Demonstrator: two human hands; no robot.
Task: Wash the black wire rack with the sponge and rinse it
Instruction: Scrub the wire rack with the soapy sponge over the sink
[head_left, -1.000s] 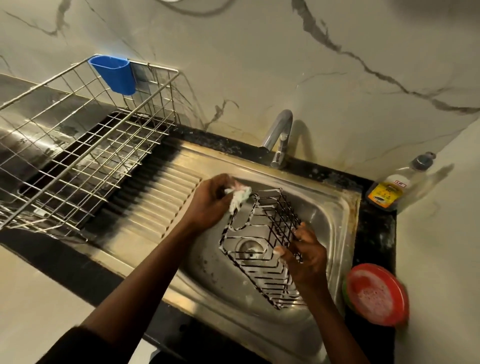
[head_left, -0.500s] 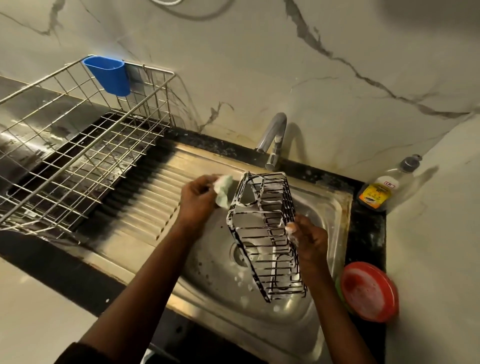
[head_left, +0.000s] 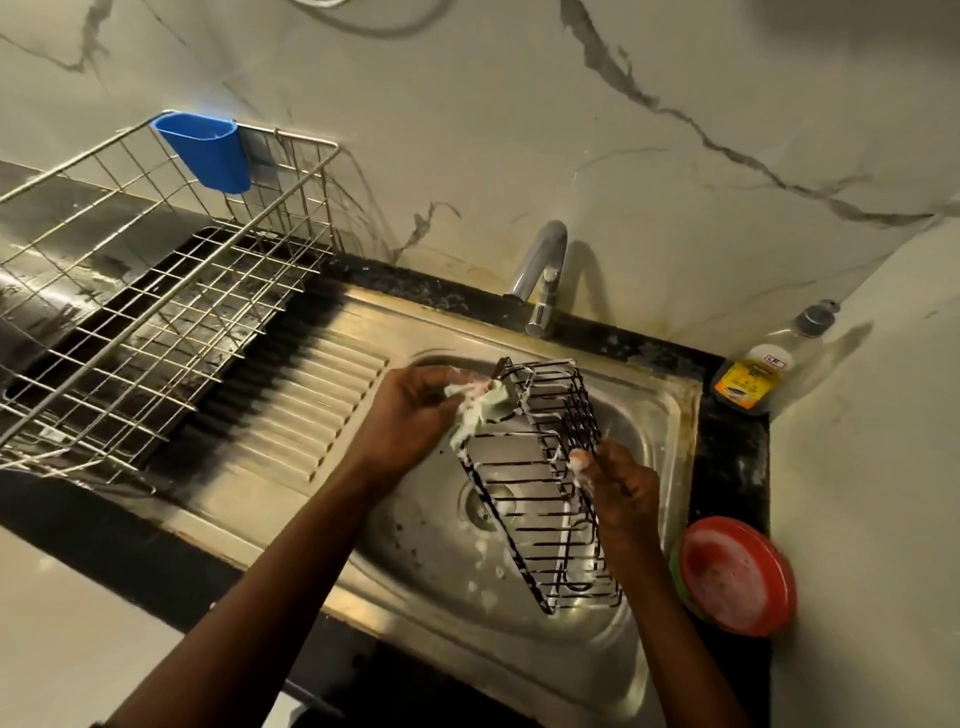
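The black wire rack (head_left: 540, 483), streaked with white foam, is held tilted above the steel sink basin (head_left: 436, 545). My right hand (head_left: 618, 488) grips its right side about halfway along. My left hand (head_left: 410, 415) holds a pale, soapy sponge (head_left: 480, 402) pressed against the rack's upper left corner. The faucet (head_left: 540, 270) stands behind the basin; no water runs from it.
A large steel dish basket (head_left: 156, 291) with a blue cup (head_left: 208, 150) clipped to its rim sits left on the ribbed drainboard (head_left: 301, 395). A dish soap bottle (head_left: 763, 369) stands in the right corner. A red soapy dish (head_left: 732, 577) lies on the black counter at right.
The rack was lifted out of the basin and turned onto its side. My left hand moved the sponge off it briefly, then back against its upper left corner.
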